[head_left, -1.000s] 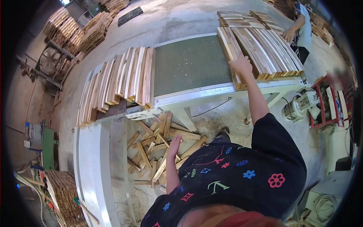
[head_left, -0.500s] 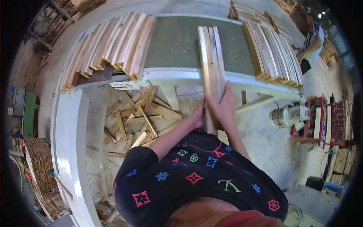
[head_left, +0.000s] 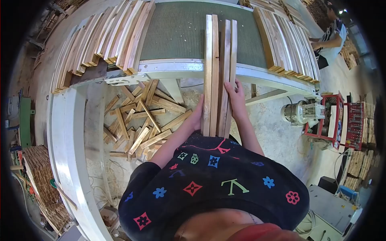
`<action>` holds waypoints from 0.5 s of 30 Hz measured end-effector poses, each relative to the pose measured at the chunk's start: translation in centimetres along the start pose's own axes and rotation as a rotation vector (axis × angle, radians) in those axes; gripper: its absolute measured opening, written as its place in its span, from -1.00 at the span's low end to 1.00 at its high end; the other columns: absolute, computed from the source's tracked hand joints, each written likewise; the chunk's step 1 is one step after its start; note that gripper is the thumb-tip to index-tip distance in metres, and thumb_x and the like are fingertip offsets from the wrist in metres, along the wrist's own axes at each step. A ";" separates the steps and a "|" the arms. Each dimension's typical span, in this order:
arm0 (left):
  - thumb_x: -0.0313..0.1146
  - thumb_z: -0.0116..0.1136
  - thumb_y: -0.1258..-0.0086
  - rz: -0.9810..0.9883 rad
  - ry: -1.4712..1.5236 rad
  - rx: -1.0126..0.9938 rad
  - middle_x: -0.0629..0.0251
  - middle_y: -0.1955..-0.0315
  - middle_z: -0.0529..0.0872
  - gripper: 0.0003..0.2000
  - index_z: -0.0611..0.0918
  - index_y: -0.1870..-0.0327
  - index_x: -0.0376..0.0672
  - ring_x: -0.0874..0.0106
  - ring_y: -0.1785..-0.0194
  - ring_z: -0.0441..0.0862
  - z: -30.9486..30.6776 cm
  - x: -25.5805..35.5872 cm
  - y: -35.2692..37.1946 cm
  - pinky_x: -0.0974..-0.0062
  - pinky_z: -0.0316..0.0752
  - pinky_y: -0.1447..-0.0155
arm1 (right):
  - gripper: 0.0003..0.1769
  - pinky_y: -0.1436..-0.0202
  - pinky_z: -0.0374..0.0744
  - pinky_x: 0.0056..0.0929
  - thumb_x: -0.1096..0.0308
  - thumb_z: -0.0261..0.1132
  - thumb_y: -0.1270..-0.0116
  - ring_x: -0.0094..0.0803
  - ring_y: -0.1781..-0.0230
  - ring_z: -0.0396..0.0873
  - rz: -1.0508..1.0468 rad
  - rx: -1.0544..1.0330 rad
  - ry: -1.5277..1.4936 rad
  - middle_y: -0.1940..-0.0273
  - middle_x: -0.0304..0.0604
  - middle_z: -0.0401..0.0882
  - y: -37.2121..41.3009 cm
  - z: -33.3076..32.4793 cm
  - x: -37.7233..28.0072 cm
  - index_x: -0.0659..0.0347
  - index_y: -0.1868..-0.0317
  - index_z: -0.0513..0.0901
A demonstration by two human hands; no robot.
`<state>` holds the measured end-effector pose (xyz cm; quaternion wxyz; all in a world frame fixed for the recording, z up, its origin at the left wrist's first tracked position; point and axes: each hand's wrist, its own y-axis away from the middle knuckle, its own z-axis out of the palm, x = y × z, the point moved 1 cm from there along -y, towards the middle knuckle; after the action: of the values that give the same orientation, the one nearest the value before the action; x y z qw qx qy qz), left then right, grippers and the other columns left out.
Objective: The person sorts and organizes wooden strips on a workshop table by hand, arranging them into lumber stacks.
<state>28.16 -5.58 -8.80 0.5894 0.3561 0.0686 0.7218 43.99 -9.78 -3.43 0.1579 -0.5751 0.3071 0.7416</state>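
Observation:
Several long wooden strips point away from my body, their far ends over the green belt, in two groups with a narrow gap between them. My left hand (head_left: 197, 115) is closed at the outer side of the left wooden strips (head_left: 208, 76); most of its fingers are hidden behind the wood. Farther up, my right hand (head_left: 236, 97) grips the right wooden strips (head_left: 227, 66), its thumb on top and fingers round the outer edge. The near ends of the wood reach my black patterned shirt (head_left: 213, 176).
Rows of wooden strips lie on the belt table (head_left: 173, 38), one row at left (head_left: 116, 36) and one at right (head_left: 285, 44). Underneath is a heap of loose wood pieces (head_left: 140, 120). A motor (head_left: 301, 112) and red rack (head_left: 337, 116) stand at right. Another person (head_left: 331, 38) is beyond.
The bundle of strips has parted into two groups. My hands, close together before, are now apart on its two sides. The view has shifted slightly.

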 end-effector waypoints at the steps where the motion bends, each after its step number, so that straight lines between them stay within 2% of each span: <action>1: 0.61 -0.23 -0.28 -0.004 -0.007 0.020 0.13 -0.04 0.67 -0.03 0.49 -0.35 -0.18 0.24 -0.04 0.67 -0.1 0.3 0.2 0.16 0.61 -0.16 | -0.27 0.12 0.59 -0.50 0.08 0.37 -0.43 -0.46 0.18 0.64 -0.020 0.032 -0.003 0.17 -0.11 0.65 0.4 0.0 0.0 0.31 -0.40 0.26; 2: 0.60 -0.21 -0.28 -0.029 0.018 -0.004 0.15 0.01 0.67 -0.03 0.51 -0.31 -0.21 0.26 0.02 0.67 -0.6 0.3 -0.1 0.20 0.62 -0.11 | -0.29 0.06 0.60 -0.43 0.07 0.36 -0.43 -0.41 0.11 0.63 -0.035 0.047 0.002 0.07 -0.03 0.62 0.7 -0.4 0.2 0.32 -0.38 0.29; 4: 0.60 -0.17 -0.28 -0.081 0.070 -0.051 0.18 0.10 0.68 -0.03 0.56 -0.24 -0.26 0.32 0.13 0.66 -1.7 0.0 -0.8 0.26 0.63 -0.02 | -0.24 -0.01 0.60 -0.32 0.04 0.39 -0.38 -0.29 0.06 0.62 -0.173 0.143 0.259 0.00 0.05 0.57 -0.2 -1.6 0.6 0.34 -0.37 0.32; 7: 0.61 -0.16 -0.26 -0.107 0.080 -0.102 0.20 0.13 0.65 0.00 0.52 -0.27 -0.30 0.36 0.18 0.62 -2.4 -0.2 -1.3 0.34 0.61 0.04 | -0.22 -0.10 0.58 -0.15 0.04 0.42 -0.28 -0.07 -0.02 0.60 -0.456 0.245 0.733 -0.08 0.15 0.49 -1.8 -1.5 -1.3 0.39 -0.32 0.37; 8: 0.61 -0.17 -0.26 -0.096 0.072 -0.094 0.18 0.10 0.65 0.01 0.51 -0.29 -0.30 0.34 0.15 0.63 -2.5 -0.3 -1.4 0.33 0.61 0.01 | -0.22 -0.13 0.57 -0.09 0.05 0.43 -0.24 0.01 -0.05 0.59 -0.560 0.273 0.907 -0.10 0.18 0.46 -2.5 -1.1 -2.5 0.40 -0.30 0.38; 10: 0.61 -0.18 -0.26 -0.073 0.055 -0.078 0.15 0.04 0.65 0.03 0.48 -0.32 -0.31 0.31 0.10 0.64 -2.4 -0.5 -1.6 0.31 0.62 -0.06 | -0.25 -0.13 0.56 -0.03 0.10 0.41 -0.19 0.10 -0.04 0.58 -0.404 0.241 0.957 -0.08 0.18 0.45 -4.3 -0.3 -4.4 0.40 -0.27 0.41; 11: 0.60 -0.22 -0.29 -0.098 0.106 -0.173 0.13 -0.01 0.65 0.02 0.47 -0.32 -0.32 0.28 0.01 0.63 -2.1 -0.4 -1.6 0.27 0.60 -0.13 | -0.26 -0.12 0.56 0.01 0.12 0.40 -0.16 0.15 -0.03 0.57 -0.330 0.219 0.981 -0.07 0.19 0.45 -4.7 0.1 -5.3 0.41 -0.25 0.42; 13: 0.57 -0.28 -0.34 -0.131 0.220 -0.362 0.07 -0.12 0.64 0.01 0.45 -0.34 -0.35 0.23 -0.15 0.62 0.0 0.6 -0.4 0.19 0.56 -0.26 | -0.30 -0.10 0.57 0.03 0.17 0.38 -0.14 0.16 -0.03 0.57 -0.336 0.184 1.149 -0.08 0.16 0.45 -4.8 -0.3 -6.6 0.38 -0.23 0.44; 14: 0.57 -0.32 -0.35 -0.097 0.218 -0.292 -0.01 -0.16 0.62 0.02 0.45 -0.32 -0.39 0.12 -0.23 0.60 1.8 0.9 0.5 0.16 0.59 -0.25 | -0.32 -0.09 0.57 0.05 0.20 0.36 -0.13 0.17 -0.02 0.57 -0.344 0.161 1.233 -0.08 0.15 0.46 -4.9 -0.7 -7.5 0.37 -0.22 0.45; 15: 0.56 -0.32 -0.35 -0.080 0.199 -0.314 -0.04 -0.16 0.62 0.01 0.45 -0.31 -0.39 0.10 -0.24 0.60 1.5 1.0 0.2 0.16 0.61 -0.22 | -0.33 -0.10 0.56 0.01 0.23 0.37 -0.09 0.12 -0.04 0.56 -0.510 0.132 1.248 -0.07 0.12 0.47 -4.0 -1.4 -8.8 0.35 -0.21 0.47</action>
<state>28.80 -5.19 -7.12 0.6563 0.1833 0.0271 0.7314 49.93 -6.60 3.61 0.1557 -0.9392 0.2399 0.1899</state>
